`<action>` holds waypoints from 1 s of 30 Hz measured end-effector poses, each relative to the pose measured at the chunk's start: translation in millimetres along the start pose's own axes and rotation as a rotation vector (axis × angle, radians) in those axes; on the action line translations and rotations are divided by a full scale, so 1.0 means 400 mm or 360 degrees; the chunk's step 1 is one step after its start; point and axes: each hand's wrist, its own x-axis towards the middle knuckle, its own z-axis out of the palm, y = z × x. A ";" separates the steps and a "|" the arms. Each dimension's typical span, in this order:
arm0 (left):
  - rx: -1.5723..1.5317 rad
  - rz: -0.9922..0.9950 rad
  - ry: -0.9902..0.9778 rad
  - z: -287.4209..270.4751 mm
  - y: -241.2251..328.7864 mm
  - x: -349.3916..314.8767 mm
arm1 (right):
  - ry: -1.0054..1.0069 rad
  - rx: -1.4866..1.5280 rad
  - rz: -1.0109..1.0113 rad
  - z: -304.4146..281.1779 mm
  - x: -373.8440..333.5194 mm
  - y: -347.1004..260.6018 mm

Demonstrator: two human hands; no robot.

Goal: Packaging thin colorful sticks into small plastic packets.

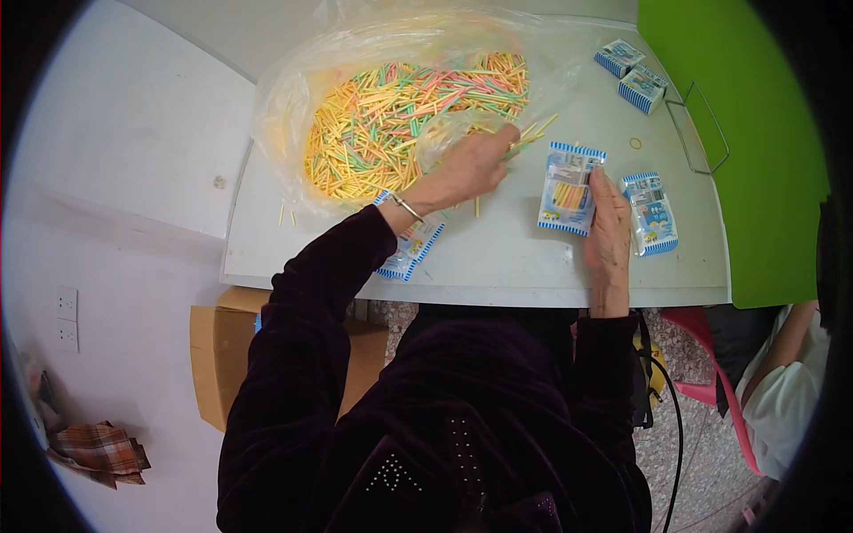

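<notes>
My left hand [475, 164] is closed on a small bunch of thin pastel sticks [537, 133], whose yellow and green ends poke out past the fingers. Behind it lies a large clear plastic bag [283, 107], spread wide around a heap of yellow, pink and green sticks [364, 133]. A smaller clear plastic piece [435, 142] rests on the heap beside my left hand. My right hand [609, 226] grips the right side of a blue-and-white packet [569, 186] with striped ends; yellowish sticks show through its window.
Another blue-and-white packet [651, 213] lies right of my right hand, with several bundled packets [641, 87] farther back. Packets [416, 249] also lie under my left wrist. A wire handle [721, 133] stands by the green panel [773, 195]. Someone's white sleeve [782, 417] shows at right.
</notes>
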 end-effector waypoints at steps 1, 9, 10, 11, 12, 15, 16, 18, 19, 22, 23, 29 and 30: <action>0.0004 0.0002 0.0006 -0.013 -0.004 0.001 | -0.0004 0.0000 -0.0006 0.006 -0.001 -0.002; -0.1044 -0.0259 -0.0202 -0.014 0.014 -0.035 | -0.0276 -0.0867 -0.0035 0.021 -0.008 0.017; -0.1049 -0.0264 -0.0199 -0.004 0.012 -0.040 | -0.0281 -0.0872 -0.0030 0.027 -0.013 0.017; -0.1164 -0.0307 -0.0212 0.005 0.010 -0.046 | -0.0334 -0.0992 -0.0058 0.038 -0.021 0.016; -0.1278 -0.0350 -0.0226 0.012 0.006 -0.052 | -0.0389 -0.1112 -0.0088 0.047 -0.026 0.014; -0.1212 -0.0359 -0.0221 0.007 0.022 -0.059 | -0.0464 -0.1346 -0.0203 0.055 -0.030 0.004; -0.1213 -0.0358 -0.0219 0.001 0.027 -0.059 | -0.0465 -0.1348 -0.0204 0.049 -0.027 0.011; -0.1645 -0.0389 -0.0217 -0.013 0.039 -0.058 | -0.0392 -0.0855 0.0029 0.029 -0.016 0.031; -0.1646 -0.0387 -0.0214 -0.028 0.042 -0.059 | -0.0394 -0.0857 0.0028 0.028 -0.015 0.024; -0.1813 -0.0431 -0.0403 -0.077 0.058 -0.070 | -0.0336 -0.0773 0.0087 0.032 -0.013 0.003; -0.1857 -0.0471 -0.0438 -0.086 0.075 -0.076 | -0.0348 -0.0781 0.0067 0.038 -0.013 0.004; -0.1766 -0.0535 -0.0452 -0.056 0.060 -0.083 | -0.0379 -0.0805 -0.0051 0.069 -0.027 0.010; -0.1797 -0.0593 -0.0389 -0.057 0.060 -0.084 | -0.0357 -0.0758 -0.0023 0.069 -0.028 0.007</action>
